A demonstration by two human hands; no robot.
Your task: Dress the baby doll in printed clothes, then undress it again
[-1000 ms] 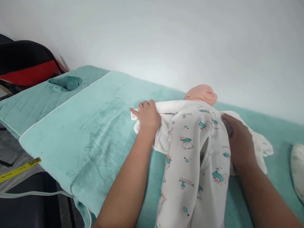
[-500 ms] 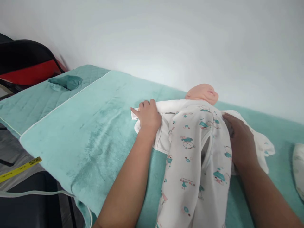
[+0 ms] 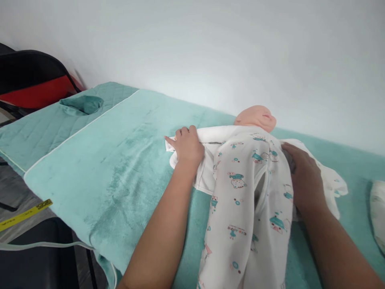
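A baby doll [image 3: 255, 116] lies on its back on a teal towel [image 3: 120, 160], dressed in a white romper [image 3: 243, 200] printed with small teal animals. My left hand [image 3: 187, 146] rests on the romper's left sleeve, fingers curled over the white cloth and pinching its end. My right hand [image 3: 303, 178] lies against the doll's other side, fingers tucked in at the romper's edge, so what they hold is hidden. The doll's bare head points toward the wall.
A quilted teal pad [image 3: 45, 124] with a folded pocket [image 3: 82, 104] lies under the towel at left. A black and red chair [image 3: 33, 82] stands far left. A yellow tape measure [image 3: 25, 214] is at the lower left. White cloth [image 3: 377, 212] shows at the right edge.
Almost nothing has moved. My right hand has slid slightly along the romper's side, and the cloth there has shifted a little.
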